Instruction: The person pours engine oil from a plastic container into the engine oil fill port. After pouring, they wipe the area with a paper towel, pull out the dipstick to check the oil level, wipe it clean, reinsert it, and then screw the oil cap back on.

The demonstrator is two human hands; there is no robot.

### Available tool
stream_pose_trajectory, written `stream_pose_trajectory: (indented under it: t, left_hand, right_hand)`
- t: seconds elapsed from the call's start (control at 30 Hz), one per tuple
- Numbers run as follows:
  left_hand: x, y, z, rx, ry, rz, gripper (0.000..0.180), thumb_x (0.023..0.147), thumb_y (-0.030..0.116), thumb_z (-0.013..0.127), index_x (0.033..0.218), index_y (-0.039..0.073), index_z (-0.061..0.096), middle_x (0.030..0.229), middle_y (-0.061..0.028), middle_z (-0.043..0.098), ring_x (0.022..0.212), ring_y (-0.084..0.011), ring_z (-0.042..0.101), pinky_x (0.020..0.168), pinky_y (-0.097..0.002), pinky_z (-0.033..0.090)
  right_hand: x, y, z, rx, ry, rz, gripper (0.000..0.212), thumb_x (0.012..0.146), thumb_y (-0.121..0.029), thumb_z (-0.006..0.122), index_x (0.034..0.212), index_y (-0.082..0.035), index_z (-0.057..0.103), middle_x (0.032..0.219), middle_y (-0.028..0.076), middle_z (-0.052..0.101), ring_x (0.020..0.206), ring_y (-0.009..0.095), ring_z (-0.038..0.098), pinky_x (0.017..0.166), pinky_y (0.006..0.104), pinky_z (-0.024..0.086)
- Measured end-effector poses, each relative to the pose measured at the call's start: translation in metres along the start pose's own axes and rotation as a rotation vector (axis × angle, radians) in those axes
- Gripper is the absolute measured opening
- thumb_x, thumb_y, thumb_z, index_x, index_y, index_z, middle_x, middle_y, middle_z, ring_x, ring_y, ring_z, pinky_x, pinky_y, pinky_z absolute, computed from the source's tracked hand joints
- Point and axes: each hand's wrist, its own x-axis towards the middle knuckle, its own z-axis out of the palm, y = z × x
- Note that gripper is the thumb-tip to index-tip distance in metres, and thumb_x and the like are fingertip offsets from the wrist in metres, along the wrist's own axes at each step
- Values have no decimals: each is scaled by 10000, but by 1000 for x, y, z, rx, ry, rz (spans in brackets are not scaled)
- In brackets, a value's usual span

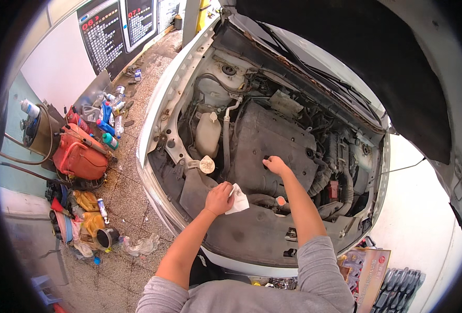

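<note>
An engine bay lies open in front of me, with a dusty grey-black plastic engine cover (252,130) in its middle. My left hand (220,199) is closed on a crumpled white paper wipe (238,202), over the front edge of the bay. On the engine cover, my right hand (277,165) has its fingers pinched together at a small dark round spot. Whether that spot is a cap or a hole I cannot tell. A pale round cap (280,201) sits just in front of the right hand. Left of the cover stands a yellowed plastic fluid tank (208,134).
The raised hood (345,47) hangs over the far right. A yellowed round cap (207,165) rises near the left hand. On the floor at left are a red jug (82,156), several bottles and a black cup (107,238). A tool case (398,289) lies lower right.
</note>
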Motion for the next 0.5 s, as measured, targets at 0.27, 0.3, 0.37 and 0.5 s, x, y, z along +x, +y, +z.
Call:
stream_pose_trajectory:
  t: [0.27, 0.3, 0.37, 0.5]
  left_hand:
    - [-3, -3, 1, 43, -41, -10, 246, 775, 137, 693, 977, 50, 583, 987, -97, 598, 957, -303, 641, 794, -422, 548]
    - [-4, -2, 1, 38, -42, -17, 245, 773, 139, 694, 975, 54, 584, 977, -95, 596, 953, -303, 641, 790, -423, 549]
    - [-3, -1, -1, 32, -50, -34, 243, 770, 143, 697, 970, 62, 587, 956, -90, 592, 944, -302, 642, 782, -425, 549]
    - [2, 0, -2, -243, 32, -300, 191, 820, 162, 701, 945, 40, 624, 946, -129, 641, 925, -354, 655, 776, -449, 534]
  right_hand:
    - [-94, -77, -98, 146, 257, -146, 383, 969, -324, 662, 980, 59, 659, 750, 139, 700, 634, 238, 683, 611, 381, 535]
    - [-109, -88, -113, 309, 276, -174, 369, 980, -310, 657, 971, 59, 650, 725, 121, 698, 605, 203, 675, 582, 356, 531]
    - [-137, -112, -141, 413, 309, -219, 336, 1011, -291, 629, 976, 43, 642, 748, 97, 708, 647, 155, 682, 570, 304, 535]
    - [-190, -154, -191, 541, 490, -383, 320, 1048, -285, 582, 953, 18, 622, 939, 113, 720, 679, 137, 681, 567, 295, 542]
